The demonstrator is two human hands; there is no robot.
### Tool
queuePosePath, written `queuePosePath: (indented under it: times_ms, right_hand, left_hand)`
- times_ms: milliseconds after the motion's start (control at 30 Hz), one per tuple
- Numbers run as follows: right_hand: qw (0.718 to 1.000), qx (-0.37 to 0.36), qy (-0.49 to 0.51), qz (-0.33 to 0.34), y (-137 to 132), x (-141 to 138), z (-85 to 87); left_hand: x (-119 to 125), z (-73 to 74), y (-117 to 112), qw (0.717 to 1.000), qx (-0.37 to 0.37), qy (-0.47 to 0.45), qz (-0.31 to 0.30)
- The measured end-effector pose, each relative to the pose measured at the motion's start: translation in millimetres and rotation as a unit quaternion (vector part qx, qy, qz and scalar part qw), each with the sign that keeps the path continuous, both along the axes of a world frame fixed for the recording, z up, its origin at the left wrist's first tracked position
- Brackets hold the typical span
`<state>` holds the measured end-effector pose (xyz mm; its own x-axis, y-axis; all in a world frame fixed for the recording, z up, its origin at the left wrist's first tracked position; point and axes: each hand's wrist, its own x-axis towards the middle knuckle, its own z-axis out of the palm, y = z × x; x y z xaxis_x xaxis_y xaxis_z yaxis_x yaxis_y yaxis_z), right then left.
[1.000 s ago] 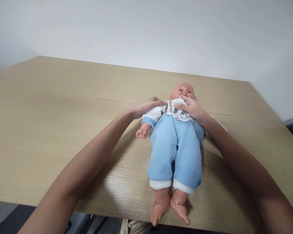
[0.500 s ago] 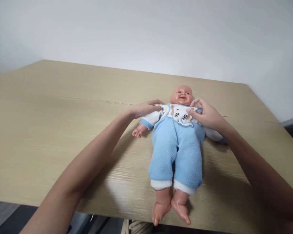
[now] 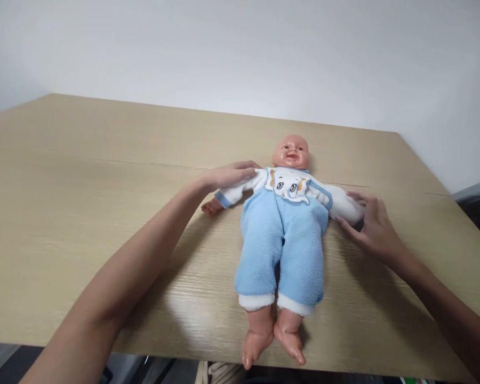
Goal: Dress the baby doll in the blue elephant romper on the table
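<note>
A baby doll (image 3: pixel 282 234) in a light blue fleece suit with white sleeves and an elephant patch lies face up on the wooden table (image 3: pixel 84 202), head away from me, feet at the near edge. My left hand (image 3: pixel 228 174) rests on the doll's white sleeve at its shoulder, fingers laid over the cloth. My right hand (image 3: pixel 374 226) is at the end of the doll's other sleeve, fingers curled around the cuff, which hides the doll's hand.
The table runs wide to the left and back to a plain white wall (image 3: pixel 240 53). Its right edge (image 3: pixel 460 213) is near my right hand. Dark floor and some shoes show below the near edge.
My right hand left the doll's chest and moved right to the end of its sleeve. The doll's arms are now spread wider. My left hand stayed at the shoulder.
</note>
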<state>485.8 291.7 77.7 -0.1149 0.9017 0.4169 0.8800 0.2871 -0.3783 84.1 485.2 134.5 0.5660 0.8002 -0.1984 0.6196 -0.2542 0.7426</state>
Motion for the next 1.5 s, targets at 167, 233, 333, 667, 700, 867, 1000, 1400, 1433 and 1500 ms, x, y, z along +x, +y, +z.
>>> queuePosePath:
  times_ms: [167,233,333,667,700,867,1000,1400,1433,1500]
  right_hand:
    - [0.999,-0.044,0.0,0.0,-11.3,28.0,-11.9]
    - [0.998,-0.057,0.012,-0.015,-12.4,33.6,-11.9]
    - [0.997,-0.059,0.046,-0.032,-13.1,35.9,-5.9]
    - [0.944,-0.016,0.328,-0.014,30.1,15.9,20.4]
    - [0.933,-0.024,0.36,-0.003,38.9,12.0,20.3]
    - [0.905,-0.003,0.424,0.013,81.8,-14.3,16.6]
    - [0.911,0.017,0.411,0.037,99.3,-42.3,11.5]
    - [0.965,0.069,0.219,0.126,67.9,-65.9,12.4]
    - [0.967,0.067,0.214,0.12,66.0,-67.2,13.1]
    - [0.969,0.059,0.217,0.101,61.9,-71.9,14.4]
  left_hand:
    - [10.4,0.0,-6.4,0.989,0.134,0.037,0.054]
    - [23.3,4.4,-16.6,0.963,0.258,0.013,0.076]
    - [54.9,14.7,-35.7,0.927,0.371,-0.048,0.03]
    - [150.4,10.8,-54.6,0.918,0.361,0.1,-0.129]
    - [151.4,9.0,-53.9,0.919,0.361,0.086,-0.133]
    - [146.4,3.4,-54.4,0.918,0.359,-0.055,-0.159]
    - [142.0,-2.5,-60.8,0.919,0.347,-0.157,-0.1]
    - [139.6,5.9,-62.0,0.93,0.28,-0.236,0.006]
    - [140.4,6.3,-59.5,0.939,0.249,-0.238,0.015]
    - [141.4,6.0,-54.2,0.955,0.198,-0.221,0.024]
